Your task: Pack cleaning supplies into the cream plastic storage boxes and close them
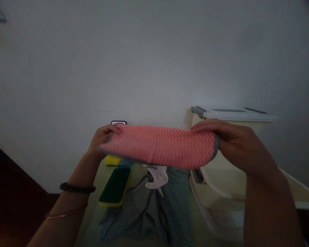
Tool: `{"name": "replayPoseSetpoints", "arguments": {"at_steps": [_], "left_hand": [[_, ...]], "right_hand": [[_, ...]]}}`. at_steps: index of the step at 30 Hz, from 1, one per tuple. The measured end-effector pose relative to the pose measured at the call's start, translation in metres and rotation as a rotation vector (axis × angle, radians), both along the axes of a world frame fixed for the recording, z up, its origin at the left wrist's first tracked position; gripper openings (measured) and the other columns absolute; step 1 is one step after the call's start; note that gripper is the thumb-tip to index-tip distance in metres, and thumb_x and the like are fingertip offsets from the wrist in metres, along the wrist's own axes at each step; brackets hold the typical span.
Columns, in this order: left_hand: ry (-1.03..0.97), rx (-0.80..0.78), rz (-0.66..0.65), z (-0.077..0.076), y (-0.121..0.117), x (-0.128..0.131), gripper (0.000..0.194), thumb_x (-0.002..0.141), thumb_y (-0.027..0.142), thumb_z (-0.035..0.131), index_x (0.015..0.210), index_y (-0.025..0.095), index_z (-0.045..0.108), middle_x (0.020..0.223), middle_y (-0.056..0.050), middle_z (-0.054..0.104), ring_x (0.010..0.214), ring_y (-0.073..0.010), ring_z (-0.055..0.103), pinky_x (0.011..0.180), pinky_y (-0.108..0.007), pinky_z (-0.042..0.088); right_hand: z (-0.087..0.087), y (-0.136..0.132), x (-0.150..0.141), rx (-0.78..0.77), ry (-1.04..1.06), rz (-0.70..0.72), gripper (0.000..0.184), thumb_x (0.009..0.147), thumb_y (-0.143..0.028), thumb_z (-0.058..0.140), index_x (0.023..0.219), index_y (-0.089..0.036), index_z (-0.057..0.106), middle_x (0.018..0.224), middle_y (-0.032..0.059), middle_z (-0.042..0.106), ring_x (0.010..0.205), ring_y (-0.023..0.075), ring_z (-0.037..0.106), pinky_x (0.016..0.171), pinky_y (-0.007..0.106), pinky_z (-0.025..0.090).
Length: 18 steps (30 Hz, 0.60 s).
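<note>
Cloth (159, 145), zigzag-textured pink with dark-and-light edging (216, 146), hangs between left fingers (110, 128) and right fingers (208, 125), each pinching it.

The pink cloth (157, 145) is blurred at left and the phone (118, 122) partly hidden
</note>
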<state>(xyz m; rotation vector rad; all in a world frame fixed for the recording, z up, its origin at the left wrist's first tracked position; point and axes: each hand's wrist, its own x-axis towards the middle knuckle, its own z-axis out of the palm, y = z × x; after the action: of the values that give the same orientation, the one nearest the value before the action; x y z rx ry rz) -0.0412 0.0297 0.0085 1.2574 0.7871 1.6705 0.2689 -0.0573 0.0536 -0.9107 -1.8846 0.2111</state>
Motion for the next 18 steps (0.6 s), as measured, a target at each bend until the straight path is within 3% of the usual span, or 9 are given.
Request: {"name": "replayPoseSetpoints", "arguments": {"at_steps": [3, 7, 13, 16, 18], "left_hand": [[-0.037, 0.028, 0.006, 0.002, 0.001, 0.001, 0.016, 0.050, 0.010, 0.074, 0.059, 0.018, 0.063, 0.070, 0.000, 0.068, 0.056, -0.0112, 0.059, 0.050, -0.021, 0.046], [-0.012, -0.011, 0.080, 0.004, 0.001, 0.004, 0.034, 0.053, 0.014, 0.073, 0.086, 0.018, 0.065, 0.057, 0.003, 0.064, 0.048, -0.0096, 0.056, 0.047, -0.018, 0.044], [0.057, -0.030, 0.094, 0.017, -0.013, 0.009, 0.020, 0.054, 0.018, 0.073, 0.071, 0.016, 0.062, 0.054, 0.004, 0.064, 0.044, -0.0090, 0.054, 0.042, -0.018, 0.042], [0.169, 0.002, 0.051, 0.028, -0.026, 0.016, 0.015, 0.053, 0.015, 0.073, 0.065, 0.016, 0.064, 0.053, 0.004, 0.063, 0.043, -0.0075, 0.051, 0.041, -0.017, 0.040], [0.303, 0.029, -0.001, 0.034, -0.036, 0.022, 0.011, 0.055, 0.015, 0.072, 0.063, 0.015, 0.064, 0.054, 0.004, 0.062, 0.043, -0.0066, 0.050, 0.041, -0.016, 0.038]], "right_hand": [[0.000, 0.001, -0.006, 0.032, 0.221, -0.129, 0.032, 0.074, -0.016, 0.065, 0.103, -0.029, 0.065, 0.089, -0.0030, 0.070, 0.077, 0.0120, 0.065, 0.069, 0.025, 0.053], [0.001, -0.001, -0.003, 0.022, 0.159, -0.225, 0.015, 0.073, -0.016, 0.066, 0.085, -0.024, 0.070, 0.080, -0.0014, 0.070, 0.073, 0.0132, 0.064, 0.068, 0.026, 0.051], [0.007, -0.020, 0.001, -0.378, -0.417, 0.213, 0.019, 0.076, -0.015, 0.063, 0.090, -0.027, 0.070, 0.098, -0.0015, 0.068, 0.090, 0.0131, 0.062, 0.079, 0.025, 0.048], [0.008, -0.028, -0.010, -0.424, -0.523, 0.280, 0.033, 0.075, -0.022, 0.066, 0.107, -0.030, 0.065, 0.108, -0.0013, 0.066, 0.098, 0.0145, 0.060, 0.086, 0.027, 0.046], [0.008, -0.028, -0.020, -0.413, -0.485, 0.232, 0.035, 0.076, -0.030, 0.066, 0.111, -0.030, 0.063, 0.108, -0.0003, 0.066, 0.095, 0.0151, 0.061, 0.084, 0.028, 0.047]]}}
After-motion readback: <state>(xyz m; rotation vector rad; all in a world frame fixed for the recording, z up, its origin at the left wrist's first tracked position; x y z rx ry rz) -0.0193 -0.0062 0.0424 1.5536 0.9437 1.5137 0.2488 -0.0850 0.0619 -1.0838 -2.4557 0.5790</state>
